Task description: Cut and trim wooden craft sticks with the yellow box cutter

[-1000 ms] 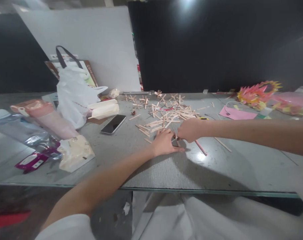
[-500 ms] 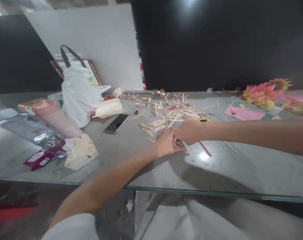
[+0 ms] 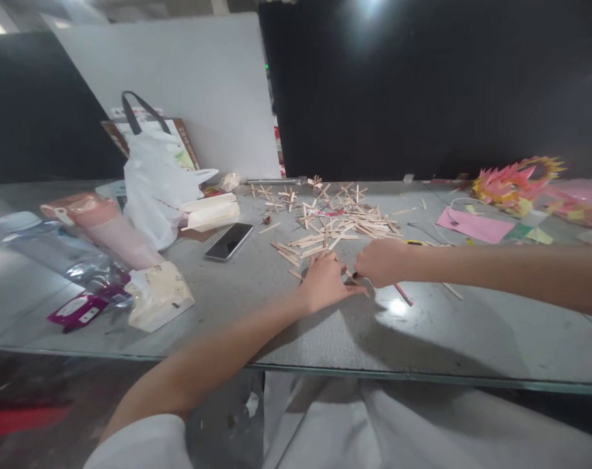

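Observation:
My left hand [image 3: 324, 280] rests on the table with curled fingers and its thumb stretched toward the right, holding a thin wooden stick [image 3: 348, 273] down on the surface. Just beside it, my right hand [image 3: 383, 262] is closed in a fist. A yellow and black tool that looks like a utility knife [image 3: 414, 242] pokes out behind that fist; its front end is mostly hidden by the fingers. Beyond both hands lies a loose heap of flat wooden sticks [image 3: 374, 225], several joined into small crossed shapes [image 3: 290, 198]. A red pencil [image 3: 404, 294] lies below my right wrist.
To the left are a phone [image 3: 230, 241], a white plastic bag [image 3: 149, 189], a clear bottle [image 3: 56, 251], a pink bottle [image 3: 100, 225] and a crumpled packet [image 3: 161, 296]. Pink paper [image 3: 474, 225] and a spiky paper craft [image 3: 513, 185] lie at right. Dark panels [image 3: 422, 91] stand behind.
My right hand has drawn a little to the right, away from my left hand, and the yellow and black tool has shifted with it. My left hand stays nearly in place.

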A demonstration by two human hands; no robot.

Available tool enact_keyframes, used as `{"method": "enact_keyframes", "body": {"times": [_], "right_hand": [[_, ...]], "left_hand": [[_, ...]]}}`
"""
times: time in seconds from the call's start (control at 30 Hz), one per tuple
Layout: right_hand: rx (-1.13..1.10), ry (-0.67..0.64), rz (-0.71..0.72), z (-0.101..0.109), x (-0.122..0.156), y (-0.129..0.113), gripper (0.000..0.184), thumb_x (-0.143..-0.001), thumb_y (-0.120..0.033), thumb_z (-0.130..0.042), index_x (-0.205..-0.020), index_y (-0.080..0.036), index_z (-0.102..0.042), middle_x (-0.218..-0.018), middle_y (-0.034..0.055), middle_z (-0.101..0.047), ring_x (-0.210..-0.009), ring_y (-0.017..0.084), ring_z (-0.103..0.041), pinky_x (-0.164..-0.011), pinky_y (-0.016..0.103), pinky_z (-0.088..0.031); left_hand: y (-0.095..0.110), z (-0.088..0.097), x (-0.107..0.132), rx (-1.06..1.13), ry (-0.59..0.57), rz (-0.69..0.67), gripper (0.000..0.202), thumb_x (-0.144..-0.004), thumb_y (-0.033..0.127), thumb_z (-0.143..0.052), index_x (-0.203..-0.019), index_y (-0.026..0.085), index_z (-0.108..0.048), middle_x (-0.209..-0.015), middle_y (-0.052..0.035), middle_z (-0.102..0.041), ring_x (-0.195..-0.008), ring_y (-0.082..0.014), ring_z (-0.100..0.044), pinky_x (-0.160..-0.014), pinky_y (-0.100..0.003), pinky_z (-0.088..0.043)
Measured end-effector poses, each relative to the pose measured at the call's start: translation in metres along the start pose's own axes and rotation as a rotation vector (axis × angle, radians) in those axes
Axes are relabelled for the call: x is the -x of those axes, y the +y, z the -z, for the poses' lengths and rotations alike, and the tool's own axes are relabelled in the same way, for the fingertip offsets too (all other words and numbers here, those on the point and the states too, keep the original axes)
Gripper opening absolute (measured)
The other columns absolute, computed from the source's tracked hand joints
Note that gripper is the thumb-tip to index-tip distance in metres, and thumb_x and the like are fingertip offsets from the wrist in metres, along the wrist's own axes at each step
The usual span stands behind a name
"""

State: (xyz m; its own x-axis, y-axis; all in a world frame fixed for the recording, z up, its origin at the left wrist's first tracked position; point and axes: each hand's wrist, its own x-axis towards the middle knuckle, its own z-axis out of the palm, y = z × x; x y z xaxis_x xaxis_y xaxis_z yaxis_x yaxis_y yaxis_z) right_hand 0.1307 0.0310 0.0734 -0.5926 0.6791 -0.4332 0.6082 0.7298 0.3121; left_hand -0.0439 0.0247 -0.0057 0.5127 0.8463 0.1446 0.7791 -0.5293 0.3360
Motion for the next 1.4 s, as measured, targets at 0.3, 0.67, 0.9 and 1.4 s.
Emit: {"method": "enact_keyframes", "body": {"times": [0.3,0.67,0.9,1.4], "right_hand": [[0.015,0.044,-0.004,-0.014,0.01,0.001,0.018,-0.093,-0.019,-0.061,-0.096,-0.017,-0.079,-0.081,0.0125,-0.076,-0.07,0.025,-0.071,-0.057,0.03,-0.038],[0.027,-0.032,0.011,-0.001,0.007,0.0,0.023,-0.085,-0.013,-0.063,-0.103,-0.014,-0.078,-0.076,0.0107,-0.071,-0.071,0.025,-0.07,-0.059,0.031,-0.044],[0.053,-0.094,0.033,0.015,0.004,-0.009,0.018,-0.088,-0.016,-0.066,-0.101,-0.014,-0.077,-0.08,0.0112,-0.07,-0.073,0.027,-0.069,-0.062,0.033,-0.044],[-0.04,-0.056,-0.011,0.004,0.002,-0.003,0.023,-0.086,-0.017,-0.066,-0.106,-0.016,-0.077,-0.076,0.0084,-0.068,-0.07,0.024,-0.068,-0.063,0.031,-0.045]], "left_hand": [[0.013,-0.011,0.009,0.016,0.036,-0.068,0.062,-0.086,0.081,-0.067,-0.112,0.027,-0.079,-0.113,-0.0099,-0.061,-0.117,-0.0353,-0.056,-0.103,-0.052,-0.042],[-0.022,-0.006,-0.017,0.114,-0.119,-0.18,0.065,-0.069,0.077,-0.084,-0.113,0.029,-0.08,-0.122,-0.0081,-0.063,-0.121,-0.0334,-0.057,-0.109,-0.048,-0.039],[-0.022,-0.006,-0.017,0.085,-0.137,-0.18,0.064,-0.069,0.076,-0.086,-0.11,0.028,-0.079,-0.12,-0.0073,-0.062,-0.121,-0.0323,-0.056,-0.107,-0.046,-0.04],[-0.019,-0.003,-0.018,0.113,-0.135,-0.172,0.061,-0.068,0.075,-0.086,-0.105,0.027,-0.079,-0.119,-0.0068,-0.064,-0.121,-0.0334,-0.058,-0.106,-0.048,-0.041]]}}
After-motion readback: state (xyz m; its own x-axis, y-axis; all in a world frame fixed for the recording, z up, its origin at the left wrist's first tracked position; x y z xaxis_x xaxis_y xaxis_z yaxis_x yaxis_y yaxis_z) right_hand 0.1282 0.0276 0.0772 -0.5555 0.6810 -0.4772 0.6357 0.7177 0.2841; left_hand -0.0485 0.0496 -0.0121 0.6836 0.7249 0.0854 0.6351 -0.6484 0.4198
